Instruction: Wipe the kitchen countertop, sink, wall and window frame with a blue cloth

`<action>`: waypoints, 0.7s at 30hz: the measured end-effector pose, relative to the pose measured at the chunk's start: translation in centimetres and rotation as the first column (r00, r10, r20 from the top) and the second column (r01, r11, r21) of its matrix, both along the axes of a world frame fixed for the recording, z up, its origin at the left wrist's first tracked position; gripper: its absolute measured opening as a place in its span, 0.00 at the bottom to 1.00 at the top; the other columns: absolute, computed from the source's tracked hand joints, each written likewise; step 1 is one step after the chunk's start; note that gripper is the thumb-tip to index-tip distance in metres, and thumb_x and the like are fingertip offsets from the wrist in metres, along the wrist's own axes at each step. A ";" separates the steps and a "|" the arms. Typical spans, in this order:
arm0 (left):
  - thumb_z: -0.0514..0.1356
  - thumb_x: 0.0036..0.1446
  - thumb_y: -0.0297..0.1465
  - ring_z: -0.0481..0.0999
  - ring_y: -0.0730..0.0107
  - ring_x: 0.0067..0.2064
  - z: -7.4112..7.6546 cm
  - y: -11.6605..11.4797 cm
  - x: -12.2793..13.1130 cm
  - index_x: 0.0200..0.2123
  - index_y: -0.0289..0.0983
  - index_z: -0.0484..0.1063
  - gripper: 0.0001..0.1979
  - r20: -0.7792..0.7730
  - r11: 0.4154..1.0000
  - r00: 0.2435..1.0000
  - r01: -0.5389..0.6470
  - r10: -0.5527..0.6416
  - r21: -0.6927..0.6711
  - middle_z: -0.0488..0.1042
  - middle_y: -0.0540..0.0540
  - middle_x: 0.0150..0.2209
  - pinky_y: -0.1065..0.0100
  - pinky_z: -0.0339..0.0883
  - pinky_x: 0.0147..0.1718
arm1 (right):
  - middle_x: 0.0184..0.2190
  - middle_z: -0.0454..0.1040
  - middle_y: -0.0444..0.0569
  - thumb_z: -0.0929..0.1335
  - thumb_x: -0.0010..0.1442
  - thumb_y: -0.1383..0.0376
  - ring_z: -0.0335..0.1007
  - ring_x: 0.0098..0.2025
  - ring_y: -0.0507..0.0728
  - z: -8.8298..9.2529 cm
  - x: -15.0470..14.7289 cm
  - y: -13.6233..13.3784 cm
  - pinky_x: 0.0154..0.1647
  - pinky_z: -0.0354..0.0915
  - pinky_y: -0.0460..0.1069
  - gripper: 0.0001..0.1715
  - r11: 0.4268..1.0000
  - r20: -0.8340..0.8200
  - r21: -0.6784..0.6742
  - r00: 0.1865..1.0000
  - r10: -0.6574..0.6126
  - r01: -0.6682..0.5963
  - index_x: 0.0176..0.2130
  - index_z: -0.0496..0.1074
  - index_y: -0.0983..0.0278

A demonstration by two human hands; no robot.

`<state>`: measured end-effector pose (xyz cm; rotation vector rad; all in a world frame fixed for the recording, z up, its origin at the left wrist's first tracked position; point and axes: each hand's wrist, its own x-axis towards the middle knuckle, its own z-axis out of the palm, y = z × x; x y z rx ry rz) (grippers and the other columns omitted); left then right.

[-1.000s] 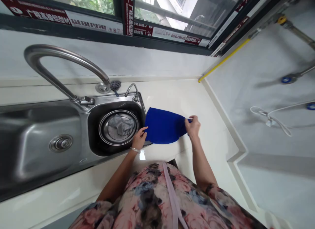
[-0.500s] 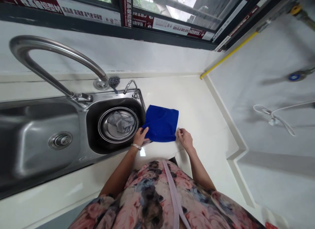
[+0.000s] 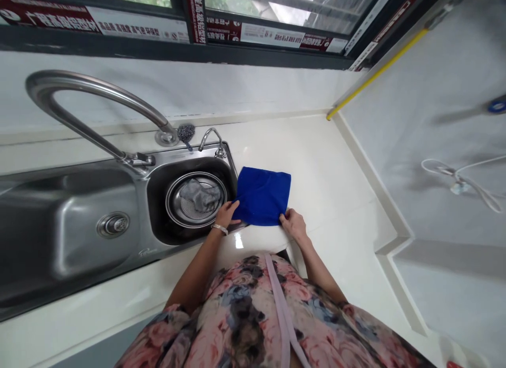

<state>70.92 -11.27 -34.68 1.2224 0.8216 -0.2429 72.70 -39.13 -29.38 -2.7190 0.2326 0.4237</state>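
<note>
A blue cloth lies folded into a rough square on the white counter, just right of the sink. My left hand pinches its near left corner, by the sink's rim. My right hand grips the near right corner, fingers curled on the cloth's edge. Both hands rest low on the counter.
A steel double sink fills the left; its small right bowl holds a round strainer basket with a grey rag. A tall curved faucet arches over it. A small scrubber stands behind. The window wall is behind, a white wall to the right.
The cloth was held stretched wide a second ago; my right hand folded it over to the left. It now lies smaller and flat, with both hands at its near corners.
</note>
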 end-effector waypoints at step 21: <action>0.73 0.52 0.32 0.68 0.78 0.20 0.6 1.4 -1.8 0.33 0.35 0.74 0.11 -0.081 0.990 0.986 0.142 -0.144 -0.025 0.67 0.54 0.25 0.77 0.65 0.17 | 0.34 0.77 0.49 0.66 0.62 0.52 0.71 0.32 0.55 -2.2 -3.8 -2.4 0.39 0.72 0.51 0.19 0.880 0.323 0.432 0.945 0.052 -0.196 0.42 0.76 0.62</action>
